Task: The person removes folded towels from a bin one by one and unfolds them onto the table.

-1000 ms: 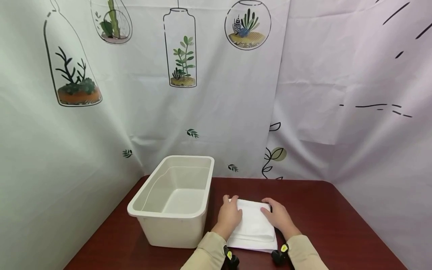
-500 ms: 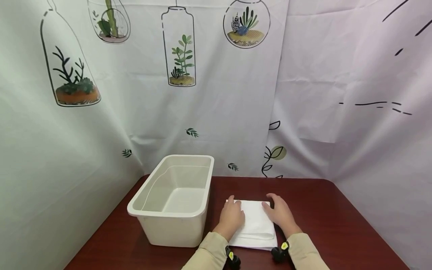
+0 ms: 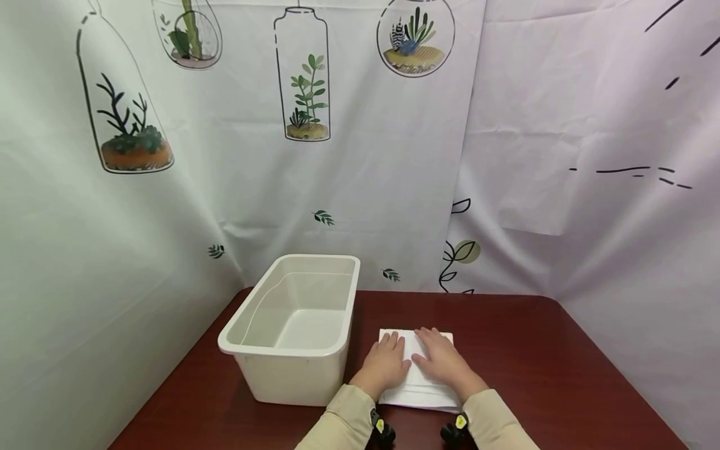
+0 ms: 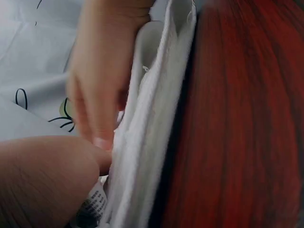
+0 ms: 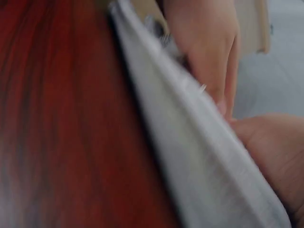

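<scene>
A folded white towel [image 3: 417,395] lies on the dark red table, its stacked layers visible edge-on in the left wrist view. My left hand [image 3: 385,364] rests on the towel's left half, fingers straight and pointing away from me. On the right half lies my right hand [image 3: 444,362], its fingers extended toward the far edge. The two thumbs come close together over the middle of the cloth. In the right wrist view the towel edge [image 5: 190,137] is blurred. A printed label [image 4: 95,204] shows by the towel in the left wrist view.
A cream plastic bin [image 3: 298,381] stands to the left of the towel, with its bare floor in sight. The red-brown table [image 3: 523,362] has rounded far corners. White curtains [image 3: 388,187] with plant drawings hang behind and on both sides.
My right hand has moved left from the towel's right edge onto its top. The left hand stays on the left half, its fingers now flatter. The head view has shifted slightly.
</scene>
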`<state>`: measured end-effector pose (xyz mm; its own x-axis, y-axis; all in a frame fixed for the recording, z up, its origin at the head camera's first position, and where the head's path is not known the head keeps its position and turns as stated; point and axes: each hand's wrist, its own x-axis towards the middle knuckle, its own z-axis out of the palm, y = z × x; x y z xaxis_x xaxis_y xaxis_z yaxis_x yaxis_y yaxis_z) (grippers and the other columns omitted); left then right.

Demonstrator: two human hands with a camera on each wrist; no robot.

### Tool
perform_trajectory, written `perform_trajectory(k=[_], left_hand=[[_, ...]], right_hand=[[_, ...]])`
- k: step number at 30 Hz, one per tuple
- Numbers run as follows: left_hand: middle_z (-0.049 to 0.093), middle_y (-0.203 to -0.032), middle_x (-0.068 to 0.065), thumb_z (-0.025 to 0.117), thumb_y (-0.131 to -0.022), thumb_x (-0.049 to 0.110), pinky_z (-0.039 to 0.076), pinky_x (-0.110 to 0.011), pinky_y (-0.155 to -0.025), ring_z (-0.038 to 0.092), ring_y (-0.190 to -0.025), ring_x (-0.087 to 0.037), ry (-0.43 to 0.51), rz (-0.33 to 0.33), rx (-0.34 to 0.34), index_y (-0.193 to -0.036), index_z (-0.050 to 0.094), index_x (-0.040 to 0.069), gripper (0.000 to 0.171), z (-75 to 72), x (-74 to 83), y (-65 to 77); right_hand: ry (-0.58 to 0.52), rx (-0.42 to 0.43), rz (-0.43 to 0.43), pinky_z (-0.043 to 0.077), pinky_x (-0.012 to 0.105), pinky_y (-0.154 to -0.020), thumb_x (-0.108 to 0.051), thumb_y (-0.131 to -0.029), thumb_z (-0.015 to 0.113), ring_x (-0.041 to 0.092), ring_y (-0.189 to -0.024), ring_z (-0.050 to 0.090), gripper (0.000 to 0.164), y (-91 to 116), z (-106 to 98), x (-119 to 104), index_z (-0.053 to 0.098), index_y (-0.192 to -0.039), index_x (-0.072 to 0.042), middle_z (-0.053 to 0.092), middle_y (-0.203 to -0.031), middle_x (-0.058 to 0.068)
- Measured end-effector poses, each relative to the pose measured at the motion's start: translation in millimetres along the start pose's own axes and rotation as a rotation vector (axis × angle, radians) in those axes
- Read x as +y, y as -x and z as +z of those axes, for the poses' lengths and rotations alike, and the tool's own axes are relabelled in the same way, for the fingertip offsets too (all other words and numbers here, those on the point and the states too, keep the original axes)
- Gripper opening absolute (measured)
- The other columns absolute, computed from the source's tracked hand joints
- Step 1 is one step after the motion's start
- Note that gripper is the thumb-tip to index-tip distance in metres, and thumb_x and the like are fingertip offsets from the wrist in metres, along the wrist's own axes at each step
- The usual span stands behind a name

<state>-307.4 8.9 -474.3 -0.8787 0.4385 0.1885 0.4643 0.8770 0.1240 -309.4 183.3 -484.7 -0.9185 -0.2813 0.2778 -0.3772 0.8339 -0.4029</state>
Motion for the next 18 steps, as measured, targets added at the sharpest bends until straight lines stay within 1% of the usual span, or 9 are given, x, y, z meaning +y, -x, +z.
perform_trajectory(k=[1,3,4,7,9,13,15,18], left_hand=[[0.047,-0.153,-0.015,0.056,-0.102,0.033,0.036,-0.047,-0.115,0.041,-0.144,-0.031,0.021,-0.011,-0.039,-0.146,0.051,0.002,0.055,1.3,-0.7,0.6],[0.041,-0.158,-0.013,0.051,-0.104,0.036,0.032,-0.049,-0.117,0.034,-0.148,-0.030,0.046,-0.032,-0.096,-0.150,0.046,0.004,0.057,3.9,-2.2,1.6],[0.039,-0.159,-0.012,0.050,-0.104,0.037,0.030,-0.050,-0.118,0.032,-0.149,-0.029,0.056,-0.040,-0.112,-0.152,0.044,0.005,0.058,4.8,-2.9,1.8],[0.034,-0.162,-0.010,0.046,-0.105,0.041,0.025,-0.052,-0.120,0.027,-0.151,-0.028,0.077,-0.052,-0.142,-0.155,0.040,0.008,0.060,5.5,-4.8,3.0],[0.031,-0.164,-0.009,0.044,-0.106,0.042,0.023,-0.053,-0.120,0.024,-0.152,-0.027,0.090,-0.056,-0.152,-0.156,0.038,0.008,0.061,5.4,-6.3,3.7],[0.029,-0.164,-0.010,0.043,-0.105,0.044,0.019,-0.056,-0.120,0.021,-0.153,-0.028,0.131,-0.053,-0.148,-0.157,0.035,0.008,0.064,4.9,-10.0,5.3],[0.029,-0.165,-0.011,0.043,-0.105,0.045,0.019,-0.056,-0.121,0.020,-0.153,-0.029,0.157,-0.052,-0.138,-0.157,0.035,0.007,0.065,5.4,-12.4,6.4],[0.030,-0.164,-0.012,0.045,-0.104,0.046,0.019,-0.058,-0.120,0.021,-0.153,-0.031,0.194,-0.050,-0.105,-0.156,0.036,0.005,0.067,7.2,-16.2,9.7]], right_hand=[[0.011,-0.026,-0.004,0.026,0.062,-0.116,-0.025,-0.099,0.063,0.048,-0.144,0.033,0.054,1,2,3,0.051,-0.144,0.003,0.046,-0.150,0.026],[0.044,-0.070,-0.004,0.020,0.062,-0.118,-0.032,-0.102,0.057,0.047,-0.147,0.029,0.056,4,6,8,0.048,-0.148,0.000,0.041,-0.155,0.024],[0.063,-0.089,0.002,0.018,0.062,-0.119,-0.036,-0.103,0.054,0.045,-0.148,0.027,0.058,5,7,11,0.047,-0.150,-0.002,0.039,-0.157,0.022],[0.087,-0.102,0.014,0.013,0.063,-0.119,-0.044,-0.104,0.049,0.043,-0.150,0.023,0.061,8,7,18,0.045,-0.152,-0.006,0.035,-0.160,0.019],[0.098,-0.108,0.024,0.012,0.063,-0.120,-0.048,-0.104,0.047,0.042,-0.151,0.021,0.064,9,5,21,0.044,-0.153,-0.007,0.033,-0.161,0.018],[0.085,-0.099,0.030,0.013,0.065,-0.118,-0.051,-0.103,0.048,0.044,-0.151,0.020,0.068,11,1,27,0.043,-0.153,-0.005,0.033,-0.161,0.020],[0.082,-0.099,0.038,0.013,0.066,-0.118,-0.052,-0.103,0.048,0.044,-0.151,0.019,0.070,12,-1,30,0.041,-0.154,-0.005,0.032,-0.161,0.020],[0.080,-0.094,0.054,0.012,0.067,-0.117,-0.054,-0.103,0.047,0.045,-0.151,0.019,0.073,14,-1,36,0.039,-0.154,-0.003,0.031,-0.161,0.021]])
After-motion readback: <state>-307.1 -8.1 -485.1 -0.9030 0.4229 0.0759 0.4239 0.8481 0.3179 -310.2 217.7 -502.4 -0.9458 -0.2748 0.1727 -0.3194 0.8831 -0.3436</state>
